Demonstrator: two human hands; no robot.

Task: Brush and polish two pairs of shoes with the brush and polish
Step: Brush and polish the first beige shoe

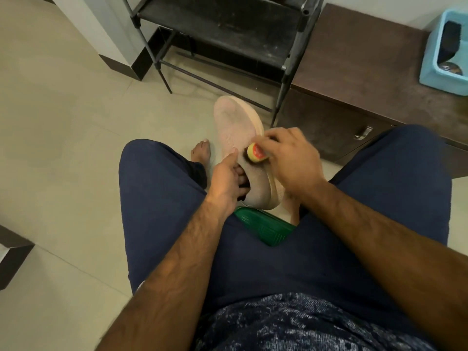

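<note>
- Head view, centre: a seated person in dark blue trousers holds one pale pink knit shoe (235,127) in the gap between the knees, toe pointing to the top of the frame and sole turned to the right.
- The left hand (225,183) grips the shoe at its opening. The thumb (231,158) lies along the upper and the other fingers are curled down inside the mouth of the shoe.
- The right hand (291,158), just right of centre, pinches a small round yellow-and-red polish container (255,153) between curled fingers and thumb. Its dark end touches the shoe's upper near the opening. I cannot tell whether it is a tin or an applicator bottle; the hand is a little blurred.
- Below the shoe, a green plastic thing (266,229) shows between the legs, and a bare foot (201,152) rests on the tiled floor left of the shoe.
- Upper right corner: a light blue tub (430,59) stands on a brown cabinet (354,72). Inside it are what looks like a black brush (453,39) and a round tin (449,68).
- Top centre: a dark metal rack (217,24).
- Progress, as a judgement: this shoe looks to be at the polish step, with polish going on near the opening and grey marks left on the toe. No other shoe is in view, so how many of the four are finished cannot be told.
</note>
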